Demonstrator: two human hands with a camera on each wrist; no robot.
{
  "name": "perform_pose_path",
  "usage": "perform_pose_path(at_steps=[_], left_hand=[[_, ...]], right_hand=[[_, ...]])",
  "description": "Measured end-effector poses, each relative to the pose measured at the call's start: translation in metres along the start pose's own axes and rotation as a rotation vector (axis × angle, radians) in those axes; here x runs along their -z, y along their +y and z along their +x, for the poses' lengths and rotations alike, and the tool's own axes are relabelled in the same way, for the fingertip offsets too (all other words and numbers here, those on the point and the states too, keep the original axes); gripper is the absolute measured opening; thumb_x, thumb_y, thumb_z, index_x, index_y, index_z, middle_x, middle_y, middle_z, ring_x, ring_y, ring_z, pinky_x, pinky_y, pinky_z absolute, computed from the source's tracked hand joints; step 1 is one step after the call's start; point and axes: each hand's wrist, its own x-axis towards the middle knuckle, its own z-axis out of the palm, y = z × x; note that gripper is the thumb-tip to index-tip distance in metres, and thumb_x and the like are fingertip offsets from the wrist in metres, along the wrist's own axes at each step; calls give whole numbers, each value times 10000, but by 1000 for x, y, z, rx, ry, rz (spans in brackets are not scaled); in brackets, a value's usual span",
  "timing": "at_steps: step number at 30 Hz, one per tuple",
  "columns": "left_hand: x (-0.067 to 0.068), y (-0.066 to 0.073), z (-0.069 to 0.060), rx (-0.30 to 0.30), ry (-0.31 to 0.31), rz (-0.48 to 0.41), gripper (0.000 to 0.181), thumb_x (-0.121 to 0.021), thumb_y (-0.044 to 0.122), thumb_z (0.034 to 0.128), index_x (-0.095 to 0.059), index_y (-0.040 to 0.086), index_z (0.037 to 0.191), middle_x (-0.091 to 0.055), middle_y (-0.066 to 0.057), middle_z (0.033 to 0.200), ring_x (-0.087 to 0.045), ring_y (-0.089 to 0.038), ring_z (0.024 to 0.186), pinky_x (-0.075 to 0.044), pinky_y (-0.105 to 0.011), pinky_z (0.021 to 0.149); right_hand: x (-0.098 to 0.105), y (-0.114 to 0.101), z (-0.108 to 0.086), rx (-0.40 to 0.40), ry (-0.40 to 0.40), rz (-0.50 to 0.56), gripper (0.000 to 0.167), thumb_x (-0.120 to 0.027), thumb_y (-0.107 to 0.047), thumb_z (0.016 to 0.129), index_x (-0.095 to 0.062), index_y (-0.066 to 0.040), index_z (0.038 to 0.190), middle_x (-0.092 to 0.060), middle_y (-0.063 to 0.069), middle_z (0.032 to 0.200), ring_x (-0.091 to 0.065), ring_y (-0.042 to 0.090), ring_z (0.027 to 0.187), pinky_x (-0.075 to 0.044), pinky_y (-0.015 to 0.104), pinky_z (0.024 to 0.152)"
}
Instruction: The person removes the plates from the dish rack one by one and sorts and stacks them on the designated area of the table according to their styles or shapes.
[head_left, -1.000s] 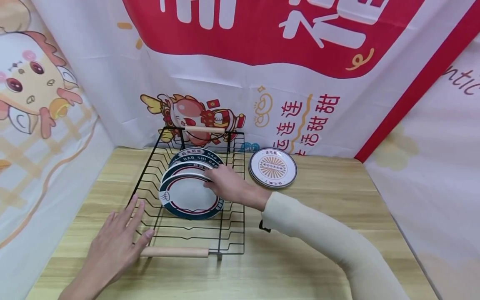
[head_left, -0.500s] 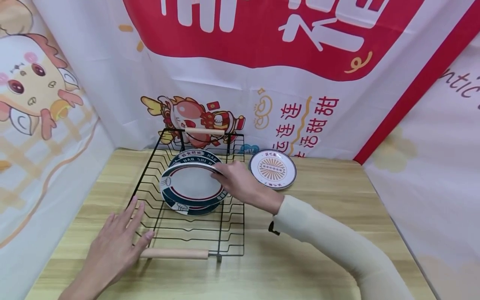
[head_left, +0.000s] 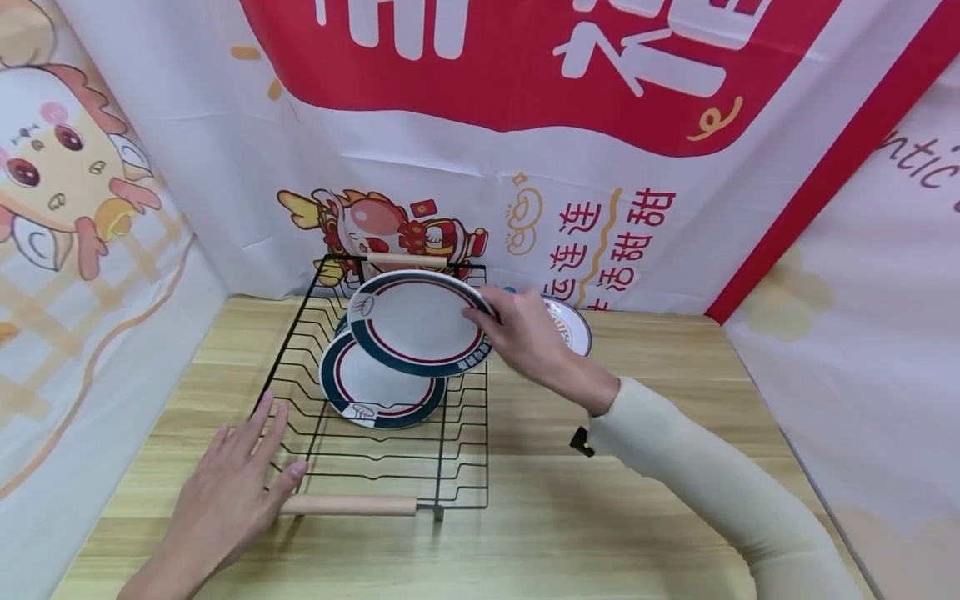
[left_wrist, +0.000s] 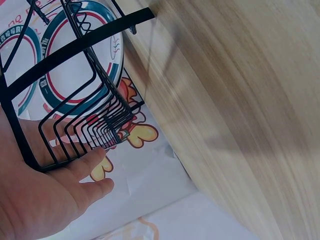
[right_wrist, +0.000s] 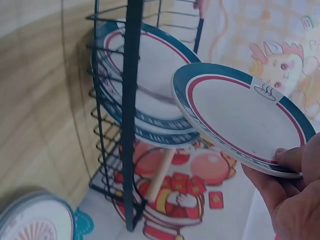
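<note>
My right hand (head_left: 531, 337) pinches the right edge of a white plate (head_left: 416, 321) with a dark teal band and a red ring. It holds the plate tilted above the black wire dish rack (head_left: 487, 450). In the right wrist view, thumb and fingers grip the rim of this plate (right_wrist: 235, 115). Behind and below it, similar plates (head_left: 382, 396) stand leaning in the rack, partly hidden. My left hand (head_left: 228, 483) rests at the rack's near left corner with its fingers extended. In the left wrist view, that hand (left_wrist: 55, 200) touches the wire side.
Right of the rack lies a stack of smaller white plates (head_left: 576, 329) with an orange sunburst, half covered by my right hand. Wooden handles (head_left: 352, 505) sit at both rack ends. A printed curtain (head_left: 510, 158) hangs behind the wooden table (head_left: 637, 500).
My right hand has lifted the front plate out of the rack and carried it up and to the right. The plates behind it now show more. My left hand stays in place.
</note>
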Motion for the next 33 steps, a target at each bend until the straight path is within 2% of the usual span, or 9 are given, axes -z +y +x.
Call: perform_pose_path(at_steps=[6, 11, 16, 20, 22, 24, 27, 33], left_hand=[[0, -1, 1, 5, 4, 0, 765, -480, 494, 1104, -279, 6, 1658, -148, -196, 1759, -308, -509, 1523, 137, -315, 1293], [0, -1, 0, 8, -2, 1, 764, -481, 492, 1105, -277, 7, 1659, -143, -190, 1761, -294, -496, 1536, 138, -316, 1294], [0, -1, -1, 5, -1, 3, 762, -479, 492, 1105, -284, 3, 1656, -134, -190, 1763, -284, -477, 1550, 138, -313, 1293], [0, 0, -2, 4, 3, 4, 762, -479, 495, 1105, -288, 3, 1655, -179, -218, 1748, -298, -484, 1541, 136, -316, 1295], [0, 0, -1, 3, 5, 4, 761, -480, 493, 1105, -292, 0, 1652, -175, -216, 1749, -301, -486, 1539, 136, -318, 1295], [0, 0, -1, 1, 8, 4, 760, -480, 491, 1105, -295, -4, 1650, -176, -218, 1748, -305, -489, 1535, 135, -318, 1295], [-1, 0, -2, 1, 9, 1, 761, -483, 493, 1104, -298, -5, 1649, -200, -236, 1738, -317, -497, 1526, 137, -314, 1294], [-2, -1, -1, 0, 8, 4, 772, -484, 503, 1101, -293, -3, 1652, -189, -226, 1743, -337, -516, 1505, 137, -311, 1293]], right_hand=[[24, 9, -1, -50, 93, -78, 105, -757, -76, 983, -755, 10, 924, -604, 36, 619, -463, 116, 489, -370, 223, 435], [45, 22, -3, -133, 143, -95, 115, -759, -60, 978, -770, 50, 1009, -746, 139, 743, -624, 176, 521, -474, 199, 428], [70, 41, -9, -293, 172, -117, 167, -740, -87, 1000, -759, 61, 1075, -781, 204, 859, -701, 262, 590, -518, 197, 443], [89, 65, -18, -427, 198, -116, 262, -711, -114, 1025, -738, 80, 1199, -780, 272, 1000, -778, 359, 776, -571, 173, 532], [99, 80, -25, -488, 211, -132, 297, -702, -141, 1035, -729, 79, 1232, -776, 283, 1027, -777, 373, 820, -554, 143, 550], [108, 94, -33, -540, 224, -160, 316, -699, -166, 1039, -729, 72, 1245, -776, 278, 1037, -764, 359, 838, -499, 91, 556], [122, 112, -48, -637, 220, -181, 358, -677, -222, 1054, -722, 59, 1272, -773, 278, 1063, -721, 320, 830, -480, 104, 562], [148, 151, -82, -868, 193, -122, 473, -633, -313, 1074, -662, 50, 1376, -758, 275, 1149, -730, 209, 810, -579, 176, 611]])
